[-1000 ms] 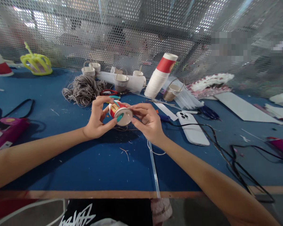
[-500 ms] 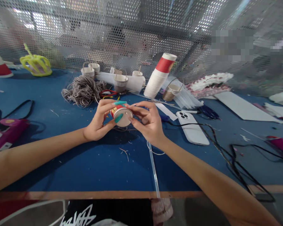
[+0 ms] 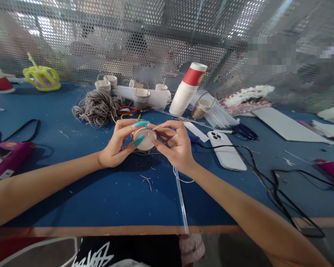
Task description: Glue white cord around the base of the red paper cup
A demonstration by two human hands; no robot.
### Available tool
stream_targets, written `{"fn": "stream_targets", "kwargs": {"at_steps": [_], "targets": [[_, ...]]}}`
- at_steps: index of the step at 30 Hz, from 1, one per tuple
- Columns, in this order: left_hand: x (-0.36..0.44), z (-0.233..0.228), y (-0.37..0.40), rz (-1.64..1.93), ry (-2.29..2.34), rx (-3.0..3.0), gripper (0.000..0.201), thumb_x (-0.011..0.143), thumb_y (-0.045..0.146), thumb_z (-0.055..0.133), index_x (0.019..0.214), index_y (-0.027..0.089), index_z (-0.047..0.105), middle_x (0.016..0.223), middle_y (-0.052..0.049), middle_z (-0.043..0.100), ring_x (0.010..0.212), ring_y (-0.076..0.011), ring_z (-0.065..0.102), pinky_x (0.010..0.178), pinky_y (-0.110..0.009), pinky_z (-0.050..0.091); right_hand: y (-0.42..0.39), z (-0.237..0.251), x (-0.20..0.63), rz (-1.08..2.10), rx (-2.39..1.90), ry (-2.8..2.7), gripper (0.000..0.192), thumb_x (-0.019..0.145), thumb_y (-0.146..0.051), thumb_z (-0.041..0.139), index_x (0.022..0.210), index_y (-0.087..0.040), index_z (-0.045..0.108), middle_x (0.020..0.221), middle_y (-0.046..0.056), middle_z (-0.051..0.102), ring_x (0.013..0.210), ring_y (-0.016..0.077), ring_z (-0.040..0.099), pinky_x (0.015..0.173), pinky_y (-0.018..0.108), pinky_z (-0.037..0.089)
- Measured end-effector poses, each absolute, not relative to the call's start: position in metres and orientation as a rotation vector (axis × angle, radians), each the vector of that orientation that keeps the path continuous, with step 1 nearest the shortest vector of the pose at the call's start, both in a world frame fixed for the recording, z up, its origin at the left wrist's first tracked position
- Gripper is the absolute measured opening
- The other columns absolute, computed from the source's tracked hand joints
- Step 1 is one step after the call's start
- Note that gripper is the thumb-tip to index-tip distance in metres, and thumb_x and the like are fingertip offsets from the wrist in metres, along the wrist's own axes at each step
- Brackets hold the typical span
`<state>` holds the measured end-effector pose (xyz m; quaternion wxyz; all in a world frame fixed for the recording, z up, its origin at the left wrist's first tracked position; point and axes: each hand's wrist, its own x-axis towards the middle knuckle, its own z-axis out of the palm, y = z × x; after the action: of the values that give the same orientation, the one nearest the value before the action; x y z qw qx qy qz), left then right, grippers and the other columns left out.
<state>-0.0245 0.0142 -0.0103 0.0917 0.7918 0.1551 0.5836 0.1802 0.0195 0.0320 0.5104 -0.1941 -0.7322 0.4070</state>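
A small paper cup (image 3: 145,139) with a red and yellow side is tilted so that its pale round end faces me. My left hand (image 3: 119,142) grips it from the left, long turquoise nails over the upper edge and across the pale end. From the right, my right hand (image 3: 175,142) closes on the cup's edge, thumb against the pale end and fingers by the upper side. Whether a thin strand lies between those fingers, I cannot tell. Below the cup a thin cord shows on the blue table (image 3: 108,200).
Behind my hands lie a heap of grey cord (image 3: 97,107), red-handled pliers (image 3: 127,110) and a leaning stack of paper cups (image 3: 185,91). Small cord-wrapped baskets (image 3: 141,98) stand nearby. To the right are a white phone (image 3: 226,152) and black cables (image 3: 253,163). A clear glue stick (image 3: 181,200) crosses the front edge.
The cup has turned slightly, so less of its red side shows. My right fingertips have lifted a little at its upper edge. Both hands stay in nearly the same place.
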Motion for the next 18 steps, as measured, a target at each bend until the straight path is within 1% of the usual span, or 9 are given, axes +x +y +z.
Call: {"fn": "stream_targets", "kwargs": {"at_steps": [3, 8, 12, 15, 18], "targets": [[-0.0248, -0.0122, 0.0148, 1.74, 0.484, 2.331, 0.073, 0.088, 0.012, 0.056, 0.146, 0.046, 0.031, 0.134, -0.006, 0.043, 0.128, -0.0263, 0.047, 0.106, -0.055, 0.05, 0.0185, 0.0326, 0.1805, 0.977, -0.498, -1.765, 0.03, 0.083, -0.031, 0.072, 0.102, -0.029, 0.049, 0.097, -0.002, 0.069, 0.1, 0.0171, 0.072, 0.094, 0.036, 0.058], [-0.0251, -0.0132, 0.0149, 1.738, 0.478, 2.302, 0.074, 0.086, 0.012, 0.059, 0.146, 0.045, 0.032, 0.132, -0.006, 0.043, 0.127, -0.0262, 0.047, 0.106, -0.054, 0.05, 0.0183, 0.0327, 0.1803, 0.998, -0.467, -1.759, 0.028, 0.084, -0.029, 0.071, 0.101, -0.03, 0.049, 0.098, -0.003, 0.069, 0.104, 0.0176, 0.071, 0.095, 0.037, 0.057], [-0.0235, -0.0133, 0.0146, 1.751, 0.526, 2.24, 0.071, 0.086, 0.017, 0.061, 0.145, 0.047, 0.034, 0.137, -0.005, 0.037, 0.132, -0.0282, 0.042, 0.107, -0.055, 0.049, 0.0195, 0.0309, 0.1802, 0.994, -0.478, -1.761, 0.031, 0.084, -0.033, 0.072, 0.103, -0.03, 0.047, 0.101, -0.002, 0.068, 0.103, 0.0182, 0.071, 0.096, 0.039, 0.057], [-0.0222, -0.0125, 0.014, 1.702, 0.509, 2.214, 0.074, 0.087, 0.02, 0.062, 0.147, 0.047, 0.029, 0.148, -0.004, 0.028, 0.139, -0.0299, 0.036, 0.105, -0.053, 0.051, 0.0202, 0.0297, 0.1807, 0.988, -0.491, -1.76, 0.032, 0.083, -0.036, 0.072, 0.103, -0.03, 0.048, 0.101, -0.001, 0.067, 0.105, 0.0186, 0.07, 0.096, 0.039, 0.057], [-0.023, -0.012, 0.0143, 1.628, 0.522, 2.167, 0.082, 0.085, 0.026, 0.066, 0.151, 0.045, 0.02, 0.156, -0.006, 0.023, 0.142, -0.032, 0.034, 0.103, -0.05, 0.053, 0.019, 0.0301, 0.1809, 1.019, -0.47, -1.764, 0.032, 0.083, -0.033, 0.073, 0.103, -0.03, 0.047, 0.102, -0.001, 0.066, 0.107, 0.0188, 0.07, 0.095, 0.038, 0.057]]}}
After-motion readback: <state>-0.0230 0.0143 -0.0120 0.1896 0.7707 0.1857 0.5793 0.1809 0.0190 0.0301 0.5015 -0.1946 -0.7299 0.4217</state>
